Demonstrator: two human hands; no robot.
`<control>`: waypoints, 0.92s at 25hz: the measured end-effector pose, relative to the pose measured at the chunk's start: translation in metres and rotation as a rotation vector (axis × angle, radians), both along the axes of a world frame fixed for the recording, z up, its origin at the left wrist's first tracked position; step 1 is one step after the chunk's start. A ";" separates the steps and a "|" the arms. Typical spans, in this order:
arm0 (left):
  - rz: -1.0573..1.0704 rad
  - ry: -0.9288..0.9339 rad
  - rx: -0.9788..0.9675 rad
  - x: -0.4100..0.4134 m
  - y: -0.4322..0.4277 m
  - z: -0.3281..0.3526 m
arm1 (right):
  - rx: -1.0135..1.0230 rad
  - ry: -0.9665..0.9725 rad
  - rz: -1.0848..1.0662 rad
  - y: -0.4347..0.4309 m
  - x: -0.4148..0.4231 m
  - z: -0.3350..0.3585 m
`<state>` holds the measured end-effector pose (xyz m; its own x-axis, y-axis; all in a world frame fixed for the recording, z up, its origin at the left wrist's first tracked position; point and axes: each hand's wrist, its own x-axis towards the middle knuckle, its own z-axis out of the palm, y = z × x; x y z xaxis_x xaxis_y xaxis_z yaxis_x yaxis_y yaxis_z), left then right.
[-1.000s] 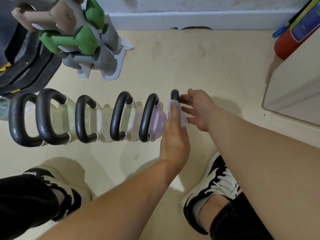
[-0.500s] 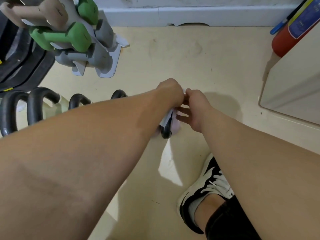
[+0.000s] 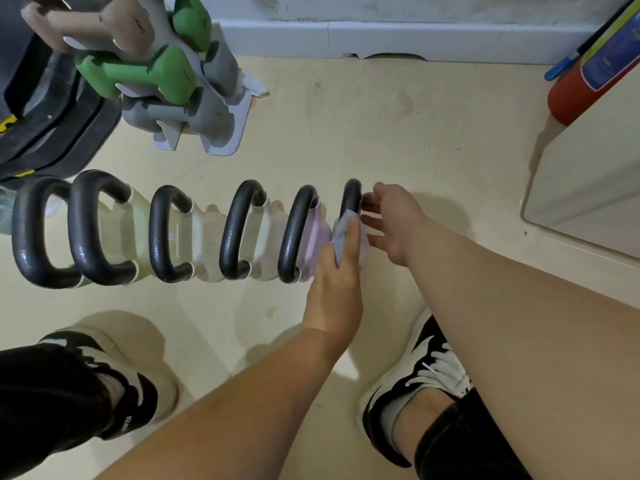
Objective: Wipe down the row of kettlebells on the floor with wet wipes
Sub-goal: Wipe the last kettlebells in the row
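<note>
Kettlebell row (image 3: 239, 230): six, black handles up, side by side on the floor (image 3: 381, 133); the lineup likely lets wiping run bell to bell.
Rightmost kettlebell (image 3: 352, 195): at the row's right end, between both hands.
Wet wipe (image 3: 341, 233): draped on that handle's near side.
Left hand (image 3: 332, 289): clasps the wipe against the handle, apparently so it rubs rather than slips.
Right hand (image 3: 394, 220): fingers spread, loose, tips at the handle's far side, holding nothing; judged a brace against tipping.

A dumbbell rack (image 3: 239, 129) stands top left beside black plates (image 3: 52, 133), a red canister (image 3: 571, 95) top right.
</note>
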<state>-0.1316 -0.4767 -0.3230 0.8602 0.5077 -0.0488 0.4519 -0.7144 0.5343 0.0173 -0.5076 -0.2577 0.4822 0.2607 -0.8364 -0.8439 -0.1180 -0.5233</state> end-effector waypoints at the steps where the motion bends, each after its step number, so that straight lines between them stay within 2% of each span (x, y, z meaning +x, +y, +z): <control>1: -0.096 0.018 0.170 0.001 0.008 0.001 | 0.002 -0.003 0.006 -0.001 0.001 -0.001; 2: -0.196 0.051 0.254 0.010 0.019 0.004 | 0.006 -0.004 0.011 -0.001 0.001 -0.003; 3: -0.218 0.078 0.142 0.022 0.027 0.012 | 0.009 -0.006 0.016 -0.002 0.002 -0.004; 4: -0.099 0.091 -0.215 0.037 0.032 0.026 | 0.010 -0.008 0.018 -0.002 0.002 -0.005; 6: 0.415 0.048 -0.923 0.071 0.034 0.050 | 0.010 0.000 0.013 -0.003 0.003 -0.006; 7: 0.559 0.084 -1.013 0.088 0.036 0.056 | 0.010 0.008 0.008 -0.003 0.003 -0.006; 10: 0.369 0.307 -0.556 0.138 0.051 0.056 | 0.015 0.001 -0.005 -0.001 0.003 -0.003; 11: 0.319 0.390 -0.484 0.148 0.054 0.061 | 0.009 0.006 -0.015 0.000 0.004 -0.003; 12: 0.212 0.547 -0.379 0.157 0.056 0.058 | -0.007 0.017 -0.022 -0.001 0.003 -0.003; 14: 0.184 0.619 -0.416 0.168 0.065 0.051 | -0.023 0.028 -0.017 -0.001 0.002 -0.003; 16: 0.171 0.497 -0.427 0.159 0.066 0.049 | -0.017 0.042 -0.045 -0.003 0.002 -0.003; 18: 0.118 0.268 -0.269 0.125 0.053 0.050 | -0.005 0.030 -0.042 -0.003 0.001 -0.004; 20: 0.076 0.063 -0.224 0.081 0.033 0.042 | 0.002 0.016 -0.024 -0.002 0.000 -0.004; 23: 0.050 -0.051 -0.192 0.028 0.013 0.024 | -0.020 0.014 -0.028 -0.002 -0.003 -0.006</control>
